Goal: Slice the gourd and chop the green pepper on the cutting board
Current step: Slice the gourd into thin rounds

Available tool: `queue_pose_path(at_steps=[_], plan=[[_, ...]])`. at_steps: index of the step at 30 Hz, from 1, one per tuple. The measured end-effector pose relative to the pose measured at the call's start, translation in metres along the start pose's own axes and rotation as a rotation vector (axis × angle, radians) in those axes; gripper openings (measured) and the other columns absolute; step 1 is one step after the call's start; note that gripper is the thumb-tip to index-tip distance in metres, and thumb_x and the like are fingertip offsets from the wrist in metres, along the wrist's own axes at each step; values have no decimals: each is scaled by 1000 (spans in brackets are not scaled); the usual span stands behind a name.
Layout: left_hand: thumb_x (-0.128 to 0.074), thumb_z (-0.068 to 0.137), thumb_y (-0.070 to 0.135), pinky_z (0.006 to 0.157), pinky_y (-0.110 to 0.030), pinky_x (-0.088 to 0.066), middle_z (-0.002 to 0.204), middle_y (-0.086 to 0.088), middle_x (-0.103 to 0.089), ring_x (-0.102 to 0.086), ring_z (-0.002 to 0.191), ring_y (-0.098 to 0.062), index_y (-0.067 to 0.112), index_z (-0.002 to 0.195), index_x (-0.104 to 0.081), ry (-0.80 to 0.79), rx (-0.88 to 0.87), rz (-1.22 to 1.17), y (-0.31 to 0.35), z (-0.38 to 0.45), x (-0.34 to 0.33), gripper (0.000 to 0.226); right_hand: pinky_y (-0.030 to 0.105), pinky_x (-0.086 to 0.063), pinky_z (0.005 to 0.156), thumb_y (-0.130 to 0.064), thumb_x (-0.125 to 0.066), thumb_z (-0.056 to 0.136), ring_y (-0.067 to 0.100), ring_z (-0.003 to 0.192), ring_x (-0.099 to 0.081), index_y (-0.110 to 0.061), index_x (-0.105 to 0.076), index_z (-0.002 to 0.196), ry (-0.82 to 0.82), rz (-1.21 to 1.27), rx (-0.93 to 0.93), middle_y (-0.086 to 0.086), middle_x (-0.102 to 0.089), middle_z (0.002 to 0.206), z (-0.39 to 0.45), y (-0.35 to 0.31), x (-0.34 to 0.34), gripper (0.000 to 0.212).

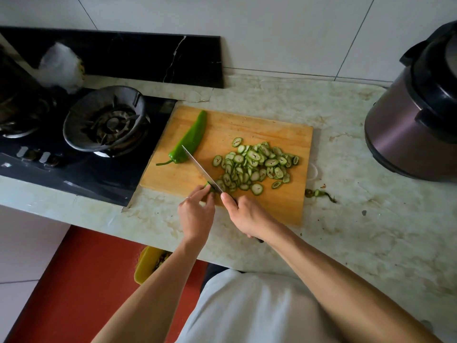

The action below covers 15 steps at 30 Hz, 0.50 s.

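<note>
A wooden cutting board (279,132) lies on the counter. A heap of thin gourd slices (254,167) covers its right half. A whole long green pepper (190,139) lies on the board's left side, stem toward me. My left hand (196,214) pinches a small gourd end piece (210,187) at the board's near edge. My right hand (244,214) grips the handle of a knife (201,169), whose blade rests against that piece and points toward the pepper.
A black gas stove (106,125) sits left of the board. A dark electric cooker (418,120) stands at the far right. Gourd scraps (319,194) lie on the counter right of the board. A yellow bin (146,266) stands on the floor below.
</note>
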<state>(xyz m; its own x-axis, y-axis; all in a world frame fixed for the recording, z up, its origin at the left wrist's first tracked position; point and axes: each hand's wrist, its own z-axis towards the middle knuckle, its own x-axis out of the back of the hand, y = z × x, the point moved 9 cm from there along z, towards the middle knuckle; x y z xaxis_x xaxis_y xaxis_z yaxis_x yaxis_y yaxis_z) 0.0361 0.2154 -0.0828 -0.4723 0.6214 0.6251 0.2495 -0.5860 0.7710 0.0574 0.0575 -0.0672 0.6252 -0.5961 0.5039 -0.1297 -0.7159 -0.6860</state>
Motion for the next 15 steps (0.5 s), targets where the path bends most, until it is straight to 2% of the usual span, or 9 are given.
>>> queue_pose_path(at_steps=[3, 6, 11, 15], plan=[[-71, 89, 11, 62, -6, -41, 96, 12, -72, -58, 61, -7, 13, 108, -78, -4, -9, 6, 4, 0, 1, 21, 27, -35, 45, -59, -28, 102, 19, 53, -50, -11, -48, 67, 34, -83, 6, 10, -57, 69, -9, 10, -1, 63], [-69, 90, 11, 66, -10, -47, 98, 15, -72, -60, 66, -4, 15, 108, -78, -2, -11, -8, 2, -1, 0, 21, 27, -32, 54, -61, -28, 101, 22, 58, -51, -16, -41, 62, 64, -114, 13, 10, -56, 69, -13, 18, -4, 61], [-70, 90, 11, 65, -5, -42, 94, 13, -72, -61, 67, -3, 14, 107, -78, -9, -27, -16, 5, -1, 1, 19, 26, -32, 55, -61, -27, 101, 22, 64, -54, -9, -52, 74, 92, -133, 42, 16, -63, 76, -2, 6, -6, 64], [-72, 88, 9, 69, -4, -45, 100, 12, -73, -59, 68, 0, 12, 106, -78, 10, -31, -12, 11, -2, 6, 20, 24, -32, 43, -59, -27, 102, 19, 52, -51, -12, -48, 64, 38, -89, -6, 6, -53, 63, -7, 10, 2, 64]])
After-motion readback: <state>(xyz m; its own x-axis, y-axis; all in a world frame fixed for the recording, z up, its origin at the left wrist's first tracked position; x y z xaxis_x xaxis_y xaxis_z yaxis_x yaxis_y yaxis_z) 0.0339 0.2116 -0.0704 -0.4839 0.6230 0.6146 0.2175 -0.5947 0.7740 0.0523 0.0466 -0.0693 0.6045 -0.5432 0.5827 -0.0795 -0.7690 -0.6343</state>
